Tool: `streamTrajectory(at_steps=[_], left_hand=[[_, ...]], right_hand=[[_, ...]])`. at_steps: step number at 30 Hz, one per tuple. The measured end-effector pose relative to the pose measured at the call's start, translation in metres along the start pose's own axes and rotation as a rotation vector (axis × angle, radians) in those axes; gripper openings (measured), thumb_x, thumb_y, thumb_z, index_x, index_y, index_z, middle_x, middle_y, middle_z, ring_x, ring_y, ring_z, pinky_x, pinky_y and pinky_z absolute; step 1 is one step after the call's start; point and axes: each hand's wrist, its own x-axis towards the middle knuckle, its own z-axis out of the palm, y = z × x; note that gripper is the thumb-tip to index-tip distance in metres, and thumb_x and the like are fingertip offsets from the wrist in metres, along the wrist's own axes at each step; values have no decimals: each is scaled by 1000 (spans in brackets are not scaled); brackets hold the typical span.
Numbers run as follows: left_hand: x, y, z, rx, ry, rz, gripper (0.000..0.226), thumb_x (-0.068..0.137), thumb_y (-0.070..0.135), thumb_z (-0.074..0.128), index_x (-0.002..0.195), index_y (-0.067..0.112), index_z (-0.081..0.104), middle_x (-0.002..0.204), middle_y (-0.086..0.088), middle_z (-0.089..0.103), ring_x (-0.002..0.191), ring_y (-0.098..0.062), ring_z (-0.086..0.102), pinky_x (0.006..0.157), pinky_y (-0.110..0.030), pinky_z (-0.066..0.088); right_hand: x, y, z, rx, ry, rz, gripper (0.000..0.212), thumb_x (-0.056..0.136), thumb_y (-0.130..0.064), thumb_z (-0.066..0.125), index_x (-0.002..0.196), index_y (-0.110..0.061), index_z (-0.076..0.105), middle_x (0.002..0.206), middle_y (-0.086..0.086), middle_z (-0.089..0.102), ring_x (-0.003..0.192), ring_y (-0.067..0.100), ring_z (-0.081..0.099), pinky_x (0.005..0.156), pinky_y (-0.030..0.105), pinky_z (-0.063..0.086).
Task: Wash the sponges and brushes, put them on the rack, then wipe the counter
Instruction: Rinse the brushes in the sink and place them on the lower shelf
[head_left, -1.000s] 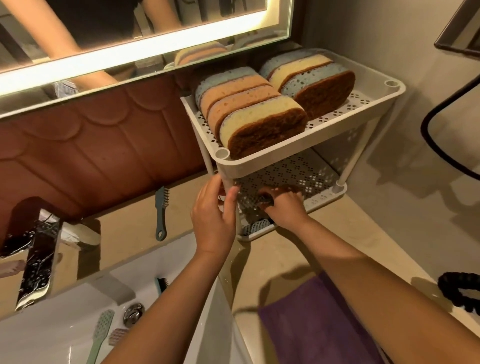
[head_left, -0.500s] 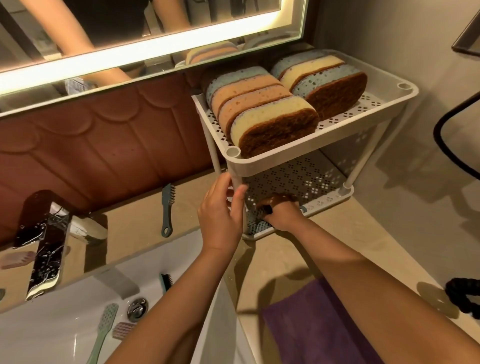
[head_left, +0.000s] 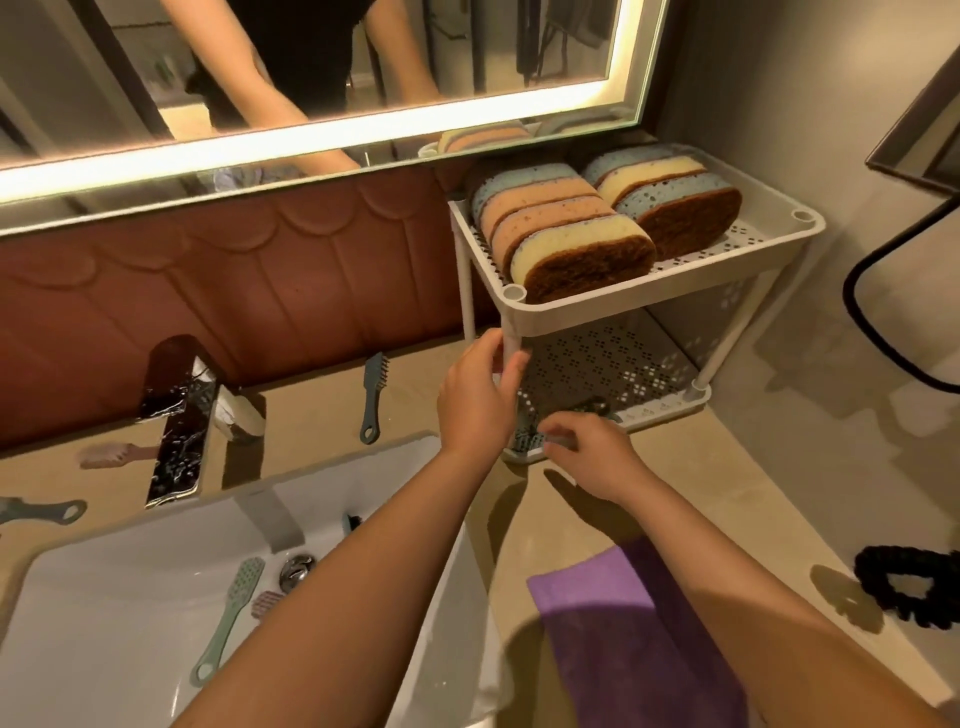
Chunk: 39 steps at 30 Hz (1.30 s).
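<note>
A white two-tier rack (head_left: 649, 304) stands on the counter at the right. Several sponges (head_left: 571, 244) stand on edge in its top tier. A dark brush (head_left: 592, 405) lies on the perforated lower tier near the front. My left hand (head_left: 478, 400) grips the rack's front-left post. My right hand (head_left: 592, 454) is just in front of the lower tier's rim, below the brush and apart from it, fingers loosely curled. A teal brush (head_left: 373, 395) lies on the counter behind the sink. In the sink (head_left: 104, 587) lie a green brush (head_left: 228, 623) and a pink brush (head_left: 266, 603).
A purple cloth (head_left: 623, 634) lies on the counter near me. At the far right is a black scrunchie (head_left: 909, 587). The faucet (head_left: 176, 431) stands behind the sink, with a pink brush (head_left: 111, 454) and a teal brush (head_left: 41, 512) to its left. A lit mirror hangs above.
My right hand has drawn back out of the lower tier, leaving the dark brush lying there. My left hand has stayed on the rack post.
</note>
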Motion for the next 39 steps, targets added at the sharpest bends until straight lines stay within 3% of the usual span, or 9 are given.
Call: streamTrajectory(at_steps=[4, 6, 11, 14, 20, 25, 29, 33, 39], left_hand=[[-8, 5, -18, -136, -152, -148, 31, 90, 27, 57, 118, 13, 57, 111, -3, 62, 99, -15, 56, 88, -36, 49], [-19, -2, -30, -160, -270, -290, 41, 91, 27, 55, 127, 9, 50, 114, -4, 57, 102, -14, 52, 87, -28, 43], [-67, -41, -78, -132, -538, -394, 20, 92, 20, 54, 103, 4, 60, 92, -7, 58, 88, -21, 56, 86, -38, 51], [-102, -63, -110, -134, -590, -487, 23, 95, 16, 50, 108, -1, 59, 93, -6, 57, 86, -17, 57, 62, -9, 47], [-172, -132, -177, -108, -551, -739, 12, 96, 18, 47, 88, 16, 56, 100, -6, 63, 91, -19, 62, 64, -13, 48], [-208, -179, -229, -61, -469, -867, 11, 95, 16, 48, 90, 12, 57, 92, -4, 60, 77, -11, 57, 47, -5, 37], [-222, -216, -253, -3, -418, -928, 14, 93, 18, 51, 90, 7, 60, 83, -4, 58, 74, -16, 53, 59, -19, 39], [-231, -253, -263, 70, -373, -981, 23, 93, 22, 50, 98, 3, 62, 91, -8, 59, 81, -21, 53, 72, -28, 39], [-232, -291, -262, 164, -260, -1013, 12, 92, 19, 52, 92, 9, 59, 97, -10, 59, 87, -22, 53, 63, -22, 37]], right_hand=[[-40, -25, 13, 107, -78, -67, 23, 88, -25, 60, 109, -22, 65, 105, -4, 68, 100, 15, 60, 92, 37, 48], [-52, -34, 22, 122, -92, -90, 20, 86, -26, 59, 104, -23, 67, 100, -4, 69, 96, 16, 61, 89, 39, 49], [-75, -53, 51, 97, -137, -111, 19, 85, -29, 58, 101, -26, 68, 94, -5, 70, 91, 17, 63, 84, 39, 51], [-85, -62, 71, 16, -167, -71, 22, 87, -31, 57, 107, -26, 65, 102, -4, 70, 95, 17, 63, 85, 34, 50], [-102, -85, 126, -169, -348, -83, 27, 89, -31, 54, 113, -23, 62, 106, -3, 66, 99, 18, 60, 77, 28, 44], [-99, -109, 167, -195, -400, -70, 27, 89, -32, 55, 112, -21, 62, 99, -2, 64, 96, 18, 60, 77, 29, 46], [-88, -125, 203, -217, -431, -55, 17, 88, -28, 55, 100, -18, 64, 100, 1, 65, 90, 20, 61, 76, 34, 50], [-69, -139, 249, -234, -522, 4, 14, 88, -27, 58, 94, -16, 63, 95, 3, 66, 85, 20, 64, 78, 36, 55], [-46, -152, 295, -339, -519, -16, 25, 91, -30, 56, 107, -12, 61, 107, 9, 65, 97, 22, 62, 82, 30, 51]])
